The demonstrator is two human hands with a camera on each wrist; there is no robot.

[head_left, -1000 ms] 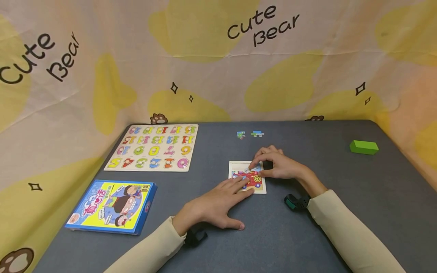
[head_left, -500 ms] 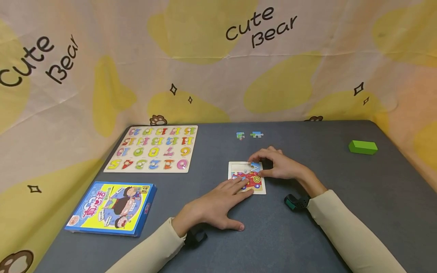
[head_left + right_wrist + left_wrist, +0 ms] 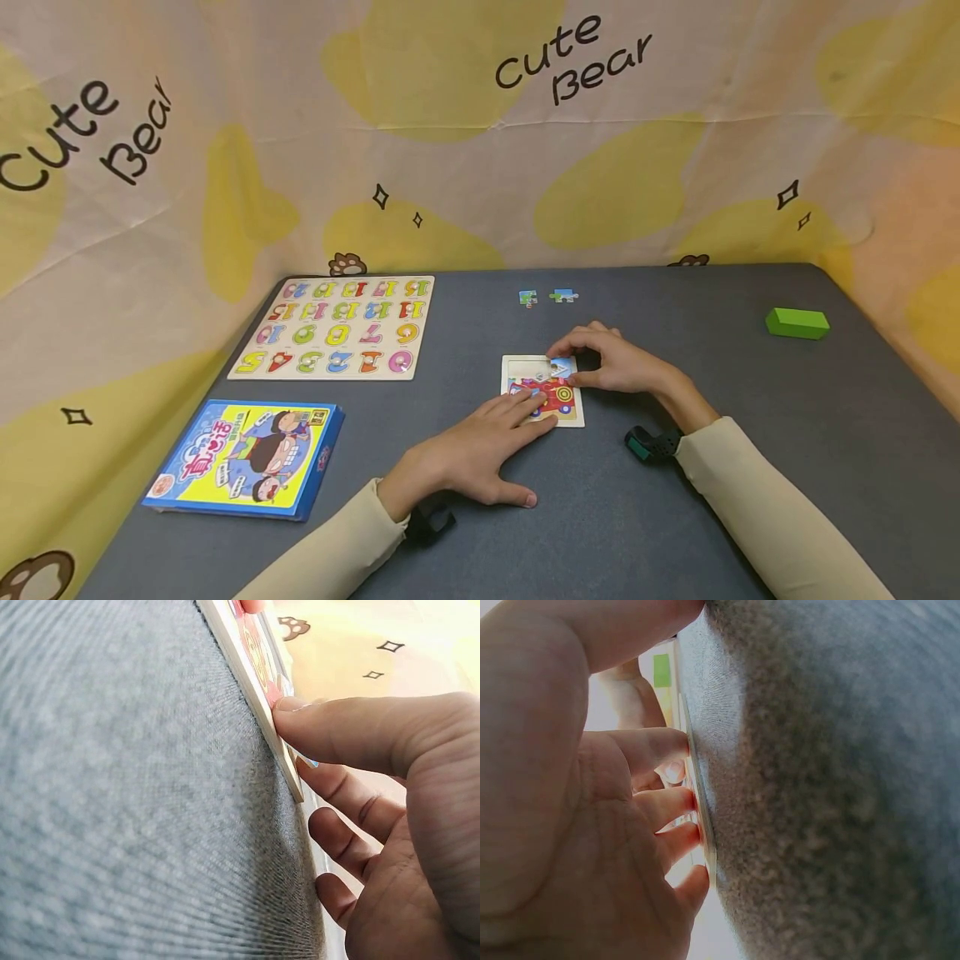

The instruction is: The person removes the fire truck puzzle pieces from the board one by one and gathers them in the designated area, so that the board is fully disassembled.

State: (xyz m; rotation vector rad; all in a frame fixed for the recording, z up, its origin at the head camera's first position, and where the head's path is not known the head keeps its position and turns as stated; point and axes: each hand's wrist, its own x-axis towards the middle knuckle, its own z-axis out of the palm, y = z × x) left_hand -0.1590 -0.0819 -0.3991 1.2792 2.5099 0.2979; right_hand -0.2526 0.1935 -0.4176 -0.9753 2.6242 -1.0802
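A small framed jigsaw puzzle [image 3: 506, 379] with a red vehicle picture lies flat on the dark table. Straight fingers of my left hand [image 3: 483, 450] rest on its lower left part and hold it down. At the frame's upper right corner, my right hand [image 3: 618, 362] pinches a blue-and-white puzzle piece [image 3: 560, 367] between thumb and index finger. The piece looks slightly tilted in the right wrist view, where the thumb [image 3: 300, 720] touches near the frame's edge. To the left of this piece the frame's pale base shows. My left fingers cover part of the picture.
Two loose puzzle pieces, one squarish [image 3: 528, 297] and one wider [image 3: 563, 296], lie beyond the frame. A number board [image 3: 386, 367] stands at back left, with a blue-and-yellow box [image 3: 247, 458] nearer. A green block [image 3: 797, 323] sits far right. A patterned cloth [image 3: 480, 167] hangs behind.
The blue-and-white piece has turned and settled lower into the upper right corner as my right fingers shifted slightly. My left hand has stayed in place.
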